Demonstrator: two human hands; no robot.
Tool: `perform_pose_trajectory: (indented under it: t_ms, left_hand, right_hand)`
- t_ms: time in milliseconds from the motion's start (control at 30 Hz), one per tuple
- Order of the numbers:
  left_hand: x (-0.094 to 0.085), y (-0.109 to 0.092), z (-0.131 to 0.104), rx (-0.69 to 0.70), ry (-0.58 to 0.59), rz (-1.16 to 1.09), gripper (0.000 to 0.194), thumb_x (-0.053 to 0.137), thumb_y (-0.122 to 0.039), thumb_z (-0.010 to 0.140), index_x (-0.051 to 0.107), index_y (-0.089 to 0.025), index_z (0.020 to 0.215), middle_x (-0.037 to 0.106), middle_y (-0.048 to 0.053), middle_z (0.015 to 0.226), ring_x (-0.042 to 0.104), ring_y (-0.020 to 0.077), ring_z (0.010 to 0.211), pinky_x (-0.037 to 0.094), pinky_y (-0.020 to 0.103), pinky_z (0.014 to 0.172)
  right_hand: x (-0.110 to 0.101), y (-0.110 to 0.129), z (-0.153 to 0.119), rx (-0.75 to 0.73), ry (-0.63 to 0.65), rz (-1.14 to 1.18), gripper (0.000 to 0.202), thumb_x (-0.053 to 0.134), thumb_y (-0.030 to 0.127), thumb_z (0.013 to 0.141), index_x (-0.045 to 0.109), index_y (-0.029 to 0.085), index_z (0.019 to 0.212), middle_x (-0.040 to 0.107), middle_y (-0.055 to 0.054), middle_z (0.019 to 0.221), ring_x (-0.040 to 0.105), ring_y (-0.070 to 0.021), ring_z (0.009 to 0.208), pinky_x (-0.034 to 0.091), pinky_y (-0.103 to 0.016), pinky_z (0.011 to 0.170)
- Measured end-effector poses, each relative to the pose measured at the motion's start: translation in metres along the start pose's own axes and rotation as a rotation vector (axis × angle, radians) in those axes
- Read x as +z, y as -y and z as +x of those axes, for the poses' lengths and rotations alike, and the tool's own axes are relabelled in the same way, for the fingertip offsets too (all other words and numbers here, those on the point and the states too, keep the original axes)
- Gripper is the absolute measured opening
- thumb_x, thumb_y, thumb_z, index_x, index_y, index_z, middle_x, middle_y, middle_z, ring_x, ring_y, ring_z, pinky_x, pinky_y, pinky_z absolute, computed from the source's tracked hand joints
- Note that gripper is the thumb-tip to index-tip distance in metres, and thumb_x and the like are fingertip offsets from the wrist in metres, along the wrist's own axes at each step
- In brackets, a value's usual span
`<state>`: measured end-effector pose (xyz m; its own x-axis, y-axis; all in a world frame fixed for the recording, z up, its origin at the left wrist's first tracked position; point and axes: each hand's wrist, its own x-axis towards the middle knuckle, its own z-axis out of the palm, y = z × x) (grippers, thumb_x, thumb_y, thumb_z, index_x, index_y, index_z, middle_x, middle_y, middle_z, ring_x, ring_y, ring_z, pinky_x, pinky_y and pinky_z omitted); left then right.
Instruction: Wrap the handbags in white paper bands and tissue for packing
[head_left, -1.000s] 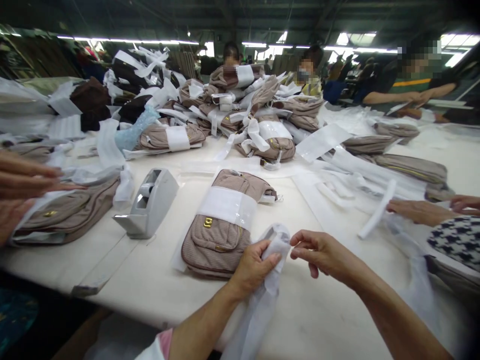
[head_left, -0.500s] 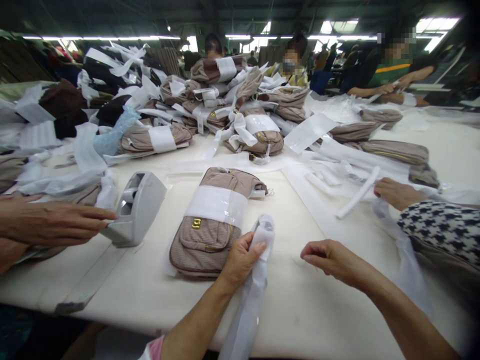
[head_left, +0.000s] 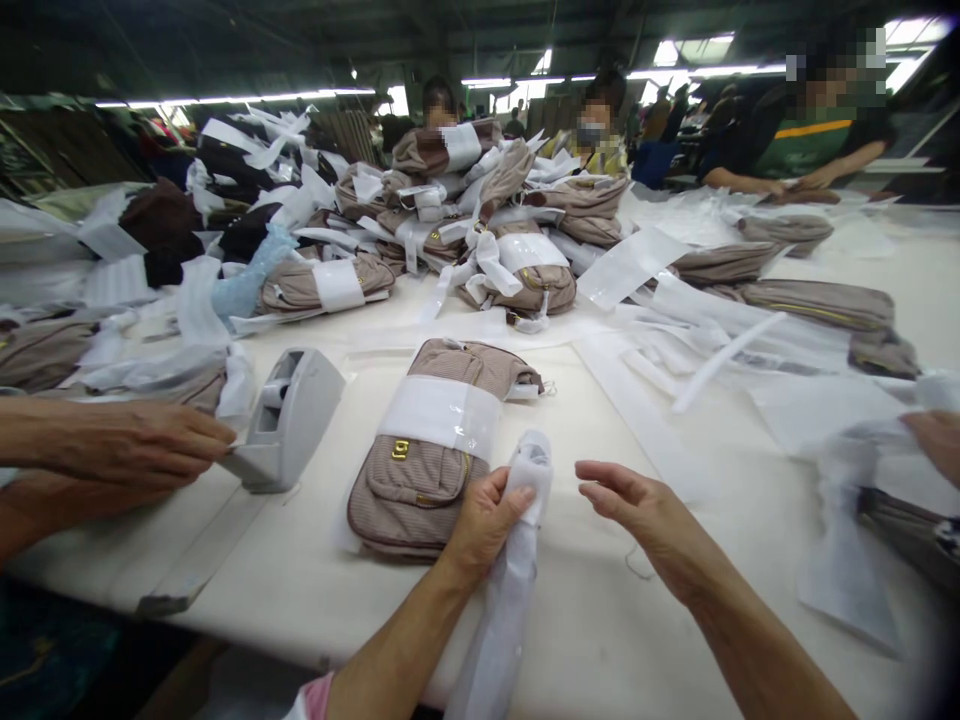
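My left hand (head_left: 486, 518) is closed around the upper end of a long strip wrapped in white film (head_left: 517, 590), whose tail hangs past the table's front edge. Just left of it lies a taupe corduroy bag (head_left: 416, 490), flat on the table, with a white band (head_left: 442, 412) around its middle and a gold emblem on its pocket. My right hand (head_left: 626, 500) is held over the table to the right of the strip, fingers apart and nothing between them. A loose thread (head_left: 639, 565) lies below that hand.
A grey tape dispenser (head_left: 296, 425) stands at the left, another person's hands (head_left: 150, 445) touching its near end. Wrapped bags (head_left: 525, 275) are heaped at the back. Plastic sheets (head_left: 750, 340) and more bags lie at the right, with a person's hand (head_left: 934, 440) at the edge.
My right hand has moved left, nearer the strip, and its fingers have opened. The loose thread now lies on the table. The patterned sleeve at the right has mostly left the view.
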<state>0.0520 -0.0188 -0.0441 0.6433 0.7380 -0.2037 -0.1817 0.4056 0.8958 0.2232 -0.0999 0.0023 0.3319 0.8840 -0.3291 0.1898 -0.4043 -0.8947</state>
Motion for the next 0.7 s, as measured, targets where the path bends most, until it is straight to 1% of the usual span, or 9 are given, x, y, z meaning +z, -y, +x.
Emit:
perform_pose_trajectory:
  t_ms: [67, 133, 200, 267, 333, 400, 500, 567, 700]
  left_hand:
    - [0.000, 0.000, 0.000, 0.015, 0.009, -0.002, 0.035, 0.065, -0.041, 0.072, 0.054, -0.011, 0.085, 0.051, -0.002, 0.061, 0.042, 0.0047, 0.047, 0.029, 0.015, 0.043]
    - [0.001, 0.000, 0.000, 0.023, 0.010, -0.008, 0.032, 0.065, -0.039, 0.072, 0.054, -0.011, 0.084, 0.051, -0.003, 0.061, 0.041, 0.0043, 0.047, 0.029, 0.015, 0.044]
    - [0.001, 0.000, 0.000, 0.025, 0.012, -0.018, 0.031, 0.065, -0.038, 0.072, 0.054, -0.011, 0.082, 0.050, -0.003, 0.060, 0.039, 0.0036, 0.046, 0.029, 0.015, 0.045]
    - [0.002, -0.001, 0.000, 0.025, 0.019, -0.032, 0.031, 0.066, -0.038, 0.072, 0.054, -0.011, 0.081, 0.049, -0.004, 0.059, 0.038, 0.0032, 0.046, 0.029, 0.015, 0.046]
    - [0.002, -0.002, -0.001, 0.014, 0.018, -0.043, 0.032, 0.066, -0.039, 0.071, 0.055, -0.011, 0.082, 0.050, -0.004, 0.060, 0.039, 0.0037, 0.047, 0.030, 0.016, 0.046]
    - [0.001, -0.002, -0.001, -0.006, 0.009, -0.047, 0.033, 0.067, -0.040, 0.070, 0.056, -0.012, 0.084, 0.052, -0.003, 0.061, 0.041, 0.0045, 0.047, 0.030, 0.016, 0.046]
    - [-0.001, -0.003, -0.002, -0.027, 0.008, -0.049, 0.034, 0.066, -0.040, 0.070, 0.057, -0.011, 0.085, 0.054, -0.001, 0.061, 0.042, 0.0050, 0.046, 0.029, 0.017, 0.046]
    - [-0.002, -0.003, -0.003, -0.034, 0.013, -0.060, 0.034, 0.067, -0.040, 0.070, 0.058, -0.011, 0.086, 0.054, -0.001, 0.061, 0.041, 0.0048, 0.046, 0.028, 0.017, 0.045]
    - [-0.002, -0.005, -0.002, -0.046, 0.052, -0.096, 0.038, 0.068, -0.041, 0.069, 0.060, -0.010, 0.090, 0.053, 0.000, 0.060, 0.041, 0.0052, 0.046, 0.028, 0.017, 0.045]
  right_hand:
    - [0.010, 0.005, 0.003, -0.040, -0.037, 0.042, 0.038, 0.060, 0.050, 0.071, 0.064, 0.018, 0.089, 0.064, -0.004, 0.084, 0.056, -0.0192, 0.083, 0.043, -0.029, 0.074]
    - [0.014, 0.006, 0.003, -0.066, -0.059, 0.018, 0.033, 0.058, 0.050, 0.073, 0.062, 0.018, 0.075, 0.058, 0.000, 0.070, 0.051, -0.0146, 0.069, 0.040, -0.025, 0.063]
    - [0.014, 0.004, 0.001, -0.070, -0.072, -0.043, 0.031, 0.055, 0.050, 0.076, 0.059, 0.019, 0.074, 0.053, 0.001, 0.066, 0.046, -0.0122, 0.062, 0.036, -0.024, 0.055]
    - [0.011, 0.001, 0.000, -0.068, -0.059, -0.094, 0.030, 0.053, 0.049, 0.077, 0.058, 0.019, 0.076, 0.051, 0.002, 0.065, 0.043, -0.0118, 0.060, 0.033, -0.023, 0.052]
    - [0.009, -0.002, 0.001, -0.070, -0.012, -0.095, 0.031, 0.052, 0.050, 0.078, 0.058, 0.020, 0.078, 0.050, 0.002, 0.065, 0.043, -0.0124, 0.060, 0.034, -0.024, 0.054]
    - [0.011, -0.006, 0.006, -0.076, 0.036, -0.060, 0.032, 0.051, 0.050, 0.078, 0.058, 0.019, 0.079, 0.052, 0.001, 0.068, 0.045, -0.0133, 0.064, 0.036, -0.024, 0.059]
    - [0.019, -0.010, 0.019, -0.100, 0.086, 0.005, 0.033, 0.052, 0.050, 0.078, 0.059, 0.018, 0.081, 0.056, 0.000, 0.074, 0.049, -0.0149, 0.072, 0.038, -0.025, 0.067]
    - [0.025, -0.010, 0.027, -0.110, 0.118, 0.055, 0.034, 0.053, 0.050, 0.077, 0.059, 0.017, 0.081, 0.058, 0.000, 0.076, 0.050, -0.0156, 0.074, 0.039, -0.026, 0.069]
    - [0.035, -0.006, 0.036, -0.152, 0.198, 0.198, 0.032, 0.058, 0.048, 0.074, 0.060, 0.016, 0.077, 0.059, -0.001, 0.072, 0.053, -0.0174, 0.074, 0.042, -0.029, 0.072]
